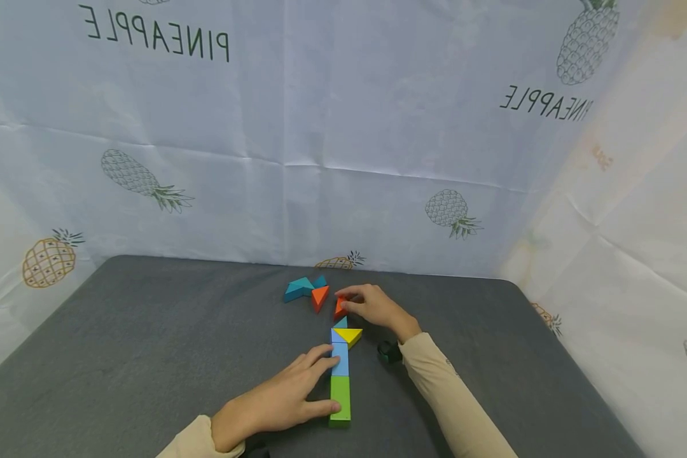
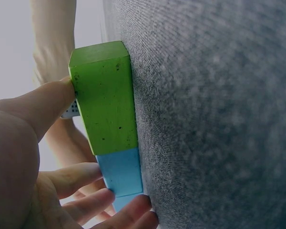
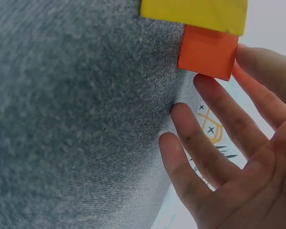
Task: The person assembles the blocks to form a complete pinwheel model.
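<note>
A line of toy blocks runs up the table's middle: a green rectangular block (image 1: 340,397), a light blue block (image 1: 341,359), smaller blue pieces, and a yellow triangular block (image 1: 350,334) jutting right. My left hand (image 1: 283,394) rests along the line's left side, thumb touching the green block, fingertips at the light blue one, fingers fairly straight. At the far end, my right hand (image 1: 379,310) pinches an orange triangular block (image 3: 207,52) between thumb and fingers. In the right wrist view this block stands beside the yellow one; whether they touch is unclear.
Left of the right hand lie another orange triangular block (image 1: 319,298) and teal blocks (image 1: 298,289). Grey cloth covers the table (image 1: 149,356). A pineapple-print curtain (image 1: 378,140) hangs behind it. A dark wrist device (image 1: 388,352) shows by the right sleeve.
</note>
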Available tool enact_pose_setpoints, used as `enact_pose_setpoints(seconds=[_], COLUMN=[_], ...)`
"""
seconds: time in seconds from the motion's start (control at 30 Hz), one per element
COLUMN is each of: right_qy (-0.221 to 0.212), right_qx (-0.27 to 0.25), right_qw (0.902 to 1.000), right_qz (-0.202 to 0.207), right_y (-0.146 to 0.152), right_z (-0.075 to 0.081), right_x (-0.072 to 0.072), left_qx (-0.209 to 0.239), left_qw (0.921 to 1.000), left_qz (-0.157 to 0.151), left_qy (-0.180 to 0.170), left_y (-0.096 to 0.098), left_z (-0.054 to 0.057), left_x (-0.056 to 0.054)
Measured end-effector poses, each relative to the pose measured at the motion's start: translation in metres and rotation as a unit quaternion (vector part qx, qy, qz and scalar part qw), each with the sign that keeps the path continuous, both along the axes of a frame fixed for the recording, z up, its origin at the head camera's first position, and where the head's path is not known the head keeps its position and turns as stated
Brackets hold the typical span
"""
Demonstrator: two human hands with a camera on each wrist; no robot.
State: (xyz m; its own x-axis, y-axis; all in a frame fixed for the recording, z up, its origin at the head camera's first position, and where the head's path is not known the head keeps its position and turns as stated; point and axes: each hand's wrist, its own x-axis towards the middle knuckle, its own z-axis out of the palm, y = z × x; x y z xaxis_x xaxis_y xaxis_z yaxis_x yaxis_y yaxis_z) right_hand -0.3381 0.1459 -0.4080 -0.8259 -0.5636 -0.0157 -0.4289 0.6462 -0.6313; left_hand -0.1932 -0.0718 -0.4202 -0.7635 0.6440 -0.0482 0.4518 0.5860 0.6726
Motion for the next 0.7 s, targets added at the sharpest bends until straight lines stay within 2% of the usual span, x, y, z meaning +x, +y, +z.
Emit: enact_pose_setpoints(seconds=[0.23, 0.7], right_qy=[-0.013, -0.015], right_qx=[-0.012, -0.002], right_qw=[0.9998, 0.9995], right_qz=[0.005, 0.029], right_y=[0.0002, -0.0010], right_z=[0.0006, 0.0031], right_x=[0.0026, 0.0073], left_qx=[0.000, -0.002], left_qw=[1.0000, 1.0000], left_qz=[0.000, 0.000], left_qy=[0.001, -0.003], left_y=[-0.0002, 0.0003], left_z=[0.0000, 0.0008], left_x=[0.0005, 0.0010])
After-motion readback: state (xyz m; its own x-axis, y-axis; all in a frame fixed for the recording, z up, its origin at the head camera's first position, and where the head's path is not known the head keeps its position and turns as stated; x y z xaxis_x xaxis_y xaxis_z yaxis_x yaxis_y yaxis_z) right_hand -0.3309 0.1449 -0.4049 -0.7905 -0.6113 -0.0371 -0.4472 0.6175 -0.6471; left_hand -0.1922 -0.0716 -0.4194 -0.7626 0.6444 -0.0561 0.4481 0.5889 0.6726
